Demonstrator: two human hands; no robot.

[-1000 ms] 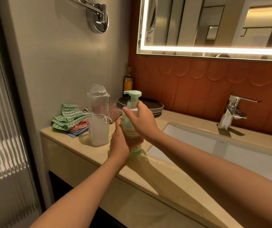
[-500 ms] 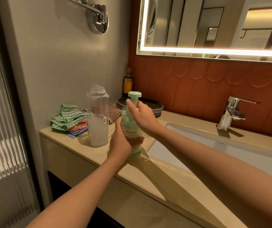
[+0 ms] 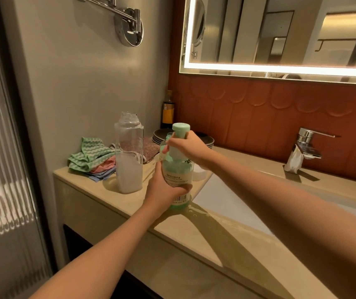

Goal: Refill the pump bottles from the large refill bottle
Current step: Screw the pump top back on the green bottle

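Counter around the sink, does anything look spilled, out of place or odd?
Small drops glisten on the counter by the pump bottle base, likely a spill. A whitish wrap hangs on the faucet spout, which is unusual. The refill bottle stands uncapped.

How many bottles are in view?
3: pump bottle in left hand and right hand; large clear bottle left of it; dark bottle in the back corner. More may hide behind them.

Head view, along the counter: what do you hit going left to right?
Pile of folded cloths → large clear refill bottle, uncapped → green pump bottle → chrome faucet. I left out what sits behind the pump bottle, since it overlaps.
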